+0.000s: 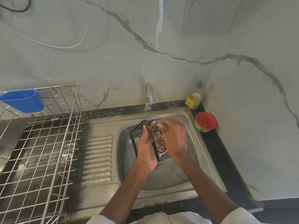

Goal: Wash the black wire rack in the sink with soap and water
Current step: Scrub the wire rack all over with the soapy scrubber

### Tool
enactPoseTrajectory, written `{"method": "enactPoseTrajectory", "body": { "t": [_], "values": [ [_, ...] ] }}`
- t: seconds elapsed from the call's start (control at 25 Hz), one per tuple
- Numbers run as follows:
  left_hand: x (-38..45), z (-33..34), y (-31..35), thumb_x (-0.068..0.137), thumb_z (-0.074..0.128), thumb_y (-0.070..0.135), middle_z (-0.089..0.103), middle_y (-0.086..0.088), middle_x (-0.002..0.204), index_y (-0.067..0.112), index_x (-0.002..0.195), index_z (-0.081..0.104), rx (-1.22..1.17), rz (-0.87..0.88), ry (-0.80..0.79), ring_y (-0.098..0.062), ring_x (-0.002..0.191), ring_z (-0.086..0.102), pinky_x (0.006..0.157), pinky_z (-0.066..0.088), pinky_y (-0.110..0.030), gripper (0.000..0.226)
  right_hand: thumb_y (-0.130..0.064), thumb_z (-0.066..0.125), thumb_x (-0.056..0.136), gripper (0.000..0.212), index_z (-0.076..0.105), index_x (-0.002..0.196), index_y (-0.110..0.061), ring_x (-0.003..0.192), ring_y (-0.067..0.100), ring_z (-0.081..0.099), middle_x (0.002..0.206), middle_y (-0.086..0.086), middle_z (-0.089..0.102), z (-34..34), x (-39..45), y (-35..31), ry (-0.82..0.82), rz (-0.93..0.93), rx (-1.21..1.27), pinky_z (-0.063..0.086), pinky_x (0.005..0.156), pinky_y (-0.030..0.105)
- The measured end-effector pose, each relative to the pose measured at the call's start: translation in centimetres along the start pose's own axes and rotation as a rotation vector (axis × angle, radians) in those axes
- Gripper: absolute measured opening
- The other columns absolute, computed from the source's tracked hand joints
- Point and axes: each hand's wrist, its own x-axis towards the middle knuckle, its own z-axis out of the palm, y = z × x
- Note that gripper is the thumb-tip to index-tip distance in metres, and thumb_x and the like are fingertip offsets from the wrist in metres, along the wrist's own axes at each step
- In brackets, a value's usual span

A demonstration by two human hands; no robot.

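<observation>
The black wire rack (151, 139) is held up on edge over the bowl of the steel sink (163, 180), just below the tap (150, 96). The left hand (146, 151) grips its frame from the left, fingers curled round the outer bars, while the right hand (174, 136) lies against the rack's open face; its fingers are blurred, and something pale shows at their tips, perhaps a scrubber, so whether that grip is closed on anything I cannot tell. The rack looks light and stiff, thin coated wire that should turn slick once soapy, so the thick frame edge seems a safer hold than the fine cross wires. No stream of water is plainly visible from the tap. On the dark tabletop at the back right stands a soap bottle (194, 98), seemingly low on liquid, and beside it a red-lidded green tub (205, 122). To the left a steel dish basket (40, 143) carries a blue plastic cup (24, 100) clipped to its rim; its contents are hidden.
</observation>
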Motion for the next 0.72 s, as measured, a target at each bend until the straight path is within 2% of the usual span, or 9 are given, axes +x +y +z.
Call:
{"method": "enactPoseTrajectory", "body": {
  "t": [0.08, 0.16, 0.24, 0.36, 0.4, 0.52, 0.6, 0.64, 0.72],
  "values": [
    [-0.1, 0.1, -0.1, 0.107, 0.041, 0.066, 0.076, -0.012, 0.122, 0.022, 0.112, 0.083, -0.006, -0.003, -0.019, -0.027, 0.104, 0.075, 0.086, 0.058, -0.042, 0.061, 0.005, 0.066, 0.091, 0.026, 0.078, 0.095, -0.017, 0.077, 0.007, 0.067, 0.092, -0.005, 0.076, 0.1, 0.0, -0.4, 0.036, 0.048, 0.051, 0.057, 0.067, 0.022],
    [-0.2, 0.4, -0.2, 0.107, 0.041, 0.067, 0.077, -0.010, 0.114, 0.020, 0.106, 0.085, -0.023, -0.013, -0.002, -0.026, 0.101, 0.075, 0.086, 0.058, -0.039, 0.065, 0.005, 0.066, 0.091, 0.024, 0.079, 0.094, -0.016, 0.079, 0.012, 0.070, 0.091, -0.003, 0.076, 0.4, -0.2, -1.2, 0.054, -0.036, 0.059, 0.060, 0.070, 0.031],
    [-0.3, 0.6, -0.4, 0.108, 0.038, 0.065, 0.078, -0.009, 0.109, 0.019, 0.102, 0.087, -0.028, -0.028, 0.002, -0.024, 0.100, 0.076, 0.088, 0.057, -0.039, 0.067, 0.005, 0.066, 0.090, 0.024, 0.079, 0.094, -0.015, 0.083, 0.013, 0.070, 0.091, -0.002, 0.077, 0.4, 0.0, -2.2, 0.074, -0.051, 0.073, 0.059, 0.075, 0.033],
    [-0.5, 0.7, -0.4, 0.110, 0.038, 0.061, 0.080, -0.005, 0.109, 0.021, 0.105, 0.086, -0.051, -0.043, 0.019, -0.023, 0.103, 0.077, 0.100, 0.055, -0.044, 0.062, 0.006, 0.065, 0.086, 0.026, 0.079, 0.089, -0.016, 0.085, 0.010, 0.069, 0.089, -0.003, 0.076, 0.6, -0.5, -2.7, -0.037, -0.112, 0.120, 0.059, 0.077, 0.031],
    [-0.5, 0.6, -0.3, 0.111, 0.038, 0.058, 0.080, -0.004, 0.106, 0.020, 0.107, 0.084, -0.085, -0.047, 0.028, -0.022, 0.102, 0.078, 0.099, 0.057, -0.042, 0.060, 0.005, 0.065, 0.086, 0.027, 0.080, 0.089, -0.017, 0.085, 0.008, 0.069, 0.089, -0.005, 0.075, 0.7, -0.9, -2.7, -0.056, -0.147, 0.124, 0.058, 0.077, 0.029],
    [-0.2, 0.4, 0.3, 0.113, 0.039, 0.052, 0.080, -0.006, 0.091, 0.014, 0.094, 0.084, -0.149, -0.055, 0.047, -0.022, 0.084, 0.080, 0.069, 0.064, -0.031, 0.062, 0.002, 0.066, 0.087, 0.025, 0.081, 0.089, -0.018, 0.082, 0.009, 0.070, 0.087, -0.006, 0.077, 0.5, -1.2, -2.5, -0.028, -0.168, 0.126, 0.060, 0.074, 0.034],
    [-0.2, 0.0, 0.4, 0.114, 0.041, 0.047, 0.077, -0.005, 0.084, 0.012, 0.091, 0.080, -0.181, -0.043, 0.053, -0.020, 0.077, 0.078, 0.064, 0.062, -0.029, 0.057, 0.003, 0.062, 0.084, 0.026, 0.080, 0.083, -0.015, 0.078, 0.013, 0.068, 0.082, -0.004, 0.074, 0.1, -2.3, -2.0, -0.079, -0.326, 0.059, 0.059, 0.068, 0.036],
    [-0.3, -0.1, 0.6, 0.112, 0.043, 0.049, 0.076, -0.005, 0.085, 0.013, 0.095, 0.078, -0.182, -0.036, 0.063, -0.019, 0.078, 0.078, 0.068, 0.061, -0.030, 0.053, 0.004, 0.062, 0.084, 0.025, 0.079, 0.082, -0.014, 0.077, 0.015, 0.067, 0.081, -0.003, 0.074, -0.3, -2.9, -1.5, -0.100, -0.401, 0.034, 0.058, 0.066, 0.037],
    [-0.4, -0.1, 1.1, 0.108, 0.046, 0.057, 0.077, -0.008, 0.098, 0.016, 0.102, 0.077, -0.169, 0.002, 0.091, -0.022, 0.088, 0.076, 0.083, 0.058, -0.037, 0.052, 0.009, 0.069, 0.081, 0.024, 0.079, 0.085, -0.012, 0.078, 0.018, 0.066, 0.083, -0.002, 0.074, -0.7, -3.6, -0.7, -0.115, -0.400, 0.002, 0.058, 0.064, 0.039]
  ]
}}
